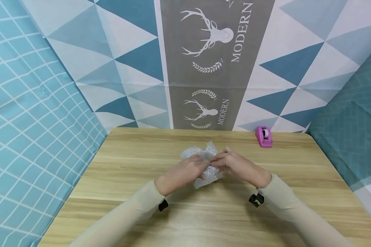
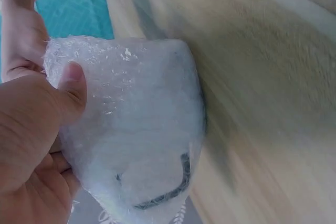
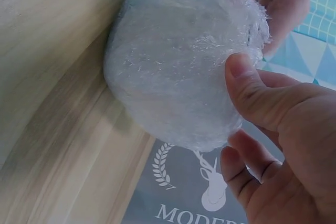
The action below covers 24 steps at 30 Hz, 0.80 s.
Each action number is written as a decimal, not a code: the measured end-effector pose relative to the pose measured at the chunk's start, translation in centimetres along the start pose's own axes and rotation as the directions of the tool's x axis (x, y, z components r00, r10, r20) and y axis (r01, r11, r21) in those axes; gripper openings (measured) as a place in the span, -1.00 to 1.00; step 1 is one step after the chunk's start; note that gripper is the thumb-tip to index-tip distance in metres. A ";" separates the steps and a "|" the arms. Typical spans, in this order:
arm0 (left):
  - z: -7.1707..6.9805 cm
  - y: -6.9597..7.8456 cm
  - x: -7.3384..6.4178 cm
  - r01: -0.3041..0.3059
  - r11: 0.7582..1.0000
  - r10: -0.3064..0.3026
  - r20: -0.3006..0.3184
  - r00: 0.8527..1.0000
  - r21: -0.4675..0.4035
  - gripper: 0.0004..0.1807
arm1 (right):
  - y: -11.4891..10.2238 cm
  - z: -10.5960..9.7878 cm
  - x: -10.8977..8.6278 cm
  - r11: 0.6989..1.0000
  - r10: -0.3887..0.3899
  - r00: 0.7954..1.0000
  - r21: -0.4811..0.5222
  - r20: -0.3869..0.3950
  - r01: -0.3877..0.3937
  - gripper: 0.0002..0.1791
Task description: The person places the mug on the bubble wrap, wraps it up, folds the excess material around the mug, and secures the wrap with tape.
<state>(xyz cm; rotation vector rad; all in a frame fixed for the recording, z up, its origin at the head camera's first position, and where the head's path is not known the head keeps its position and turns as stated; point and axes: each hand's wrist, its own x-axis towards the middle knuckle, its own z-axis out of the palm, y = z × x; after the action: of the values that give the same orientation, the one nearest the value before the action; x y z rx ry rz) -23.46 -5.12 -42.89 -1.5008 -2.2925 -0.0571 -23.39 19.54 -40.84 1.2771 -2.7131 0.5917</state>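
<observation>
"Left hand (image 1: 190, 170) and right hand (image 1: 236, 165), are they both on it?"

"Yes, both grip the same rounded bundle (image 1: 211, 176), wrapped in crinkled clear plastic. Each hand has its thumb on one face and fingers tucked behind the rim."

"Whereabouts on the surface (image 1: 111, 192)?"

"Roughly midway between the left and right edges, nearer the far edge. I can't tell if it rests on the wood or hangs just above."

"Anything showing through the plastic?"

"On the left wrist's side, a dark curved strip (image 2: 170, 191) near one end. Can't make out what it is."

"And that pink tape dispenser (image 1: 259, 137)?"

"By the far edge, over toward the far right corner, well apart from the hands, with a white roll (image 1: 265, 133) in it."

"What's behind?"

"A backdrop (image 1: 201, 77) of triangles and deer heads, lettered MODERN."
</observation>
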 end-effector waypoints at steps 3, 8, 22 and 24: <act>-0.1 -0.2 0.1 0.019 0.993 -0.016 0.027 1.000 -0.120 -0.50 | -0.1 0.0 0.1 0.999 -0.023 1.000 -0.029 -0.011 0.022 -0.66; -0.6 -1.0 0.6 0.050 0.977 -0.022 0.131 0.991 -0.208 -0.57 | -0.2 -0.1 0.3 0.996 -0.064 0.996 -0.073 -0.061 0.059 -0.69; -1.4 -1.3 1.1 0.088 0.967 -0.027 0.248 0.968 -0.240 -0.65 | -1.2 -0.7 -0.7 0.999 0.022 0.996 -0.035 -0.085 -0.025 -0.62; -1.4 -1.2 1.2 0.095 0.966 -0.031 0.258 0.966 -0.239 -0.65 | -1.3 -0.7 -1.0 0.999 0.030 0.993 -0.034 -0.110 -0.034 -0.59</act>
<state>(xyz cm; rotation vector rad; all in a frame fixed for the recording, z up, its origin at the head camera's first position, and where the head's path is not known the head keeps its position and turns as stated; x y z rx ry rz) -24.52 -4.91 -40.98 -1.6376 -2.6191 -0.1903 -21.84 19.75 -40.01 1.1590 -2.6469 0.5951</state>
